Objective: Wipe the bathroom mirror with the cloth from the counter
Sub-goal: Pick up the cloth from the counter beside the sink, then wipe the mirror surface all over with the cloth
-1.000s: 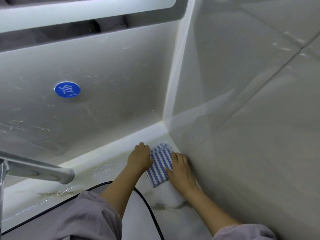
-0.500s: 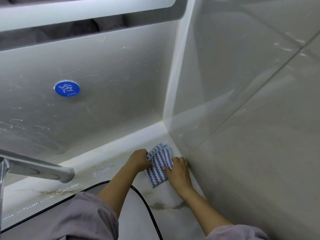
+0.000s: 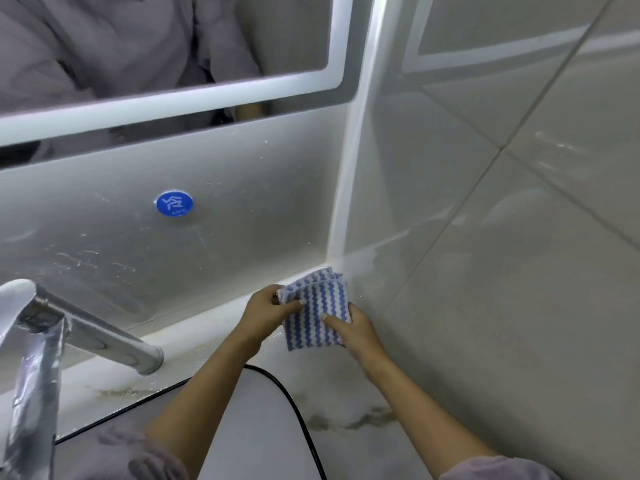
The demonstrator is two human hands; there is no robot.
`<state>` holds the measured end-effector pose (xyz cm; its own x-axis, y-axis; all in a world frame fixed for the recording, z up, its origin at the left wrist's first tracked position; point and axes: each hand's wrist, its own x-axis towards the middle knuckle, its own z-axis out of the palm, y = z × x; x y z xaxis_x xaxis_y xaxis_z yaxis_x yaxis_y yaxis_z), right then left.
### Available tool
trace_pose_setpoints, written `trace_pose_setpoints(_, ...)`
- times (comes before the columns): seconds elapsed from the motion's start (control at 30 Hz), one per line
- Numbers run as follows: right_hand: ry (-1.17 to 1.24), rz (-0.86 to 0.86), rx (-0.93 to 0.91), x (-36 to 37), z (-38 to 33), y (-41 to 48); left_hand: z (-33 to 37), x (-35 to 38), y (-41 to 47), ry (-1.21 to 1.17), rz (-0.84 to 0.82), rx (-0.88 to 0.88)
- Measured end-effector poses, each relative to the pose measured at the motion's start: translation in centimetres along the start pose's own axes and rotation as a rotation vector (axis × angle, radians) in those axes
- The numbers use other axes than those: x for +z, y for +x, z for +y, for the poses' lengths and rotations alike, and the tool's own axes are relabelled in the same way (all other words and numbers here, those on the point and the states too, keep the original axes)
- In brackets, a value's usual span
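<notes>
A blue-and-white wavy-striped cloth (image 3: 318, 303) is held just above the marble counter (image 3: 346, 396), in the corner where the back wall meets the right tiled wall. My left hand (image 3: 266, 315) pinches its upper left corner between thumb and fingers. My right hand (image 3: 353, 329) grips its lower right edge. The cloth is folded, with layers showing at its top. The mirror (image 3: 284, 39) with a lit white border strip fills the upper left and reflects a grey garment.
A chrome faucet (image 3: 86, 330) juts in from the left, over a basin with a dark rim (image 3: 294, 407). A round blue sticker (image 3: 174, 203) sits on the streaked back wall. Glossy grey tiles (image 3: 502, 271) close off the right side.
Both hands have closed on the cloth and lifted it off the counter. The view has tilted up, showing more of the mirror and the faucet.
</notes>
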<state>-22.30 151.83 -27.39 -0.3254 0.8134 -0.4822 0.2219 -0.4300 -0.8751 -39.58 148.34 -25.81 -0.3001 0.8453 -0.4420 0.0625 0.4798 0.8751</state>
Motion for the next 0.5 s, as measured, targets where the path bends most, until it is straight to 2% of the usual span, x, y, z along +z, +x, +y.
trace_pose_setpoints(0.13,0.157,-0.123,-0.003,0.9,-3.3,-2.2,2.7,-1.7,-2.4,-0.148,0.019,0.080)
trace_pose_setpoints(0.3,0.330,-0.304,-0.022,2.2,-7.0,-5.4,5.7,-3.4,-6.3,-0.185,0.011,0.175)
trace_pose_setpoints(0.5,0.350,-0.320,-0.003,3.5,-9.5,-9.1,7.5,-5.8,-11.5,-0.234,0.052,0.219)
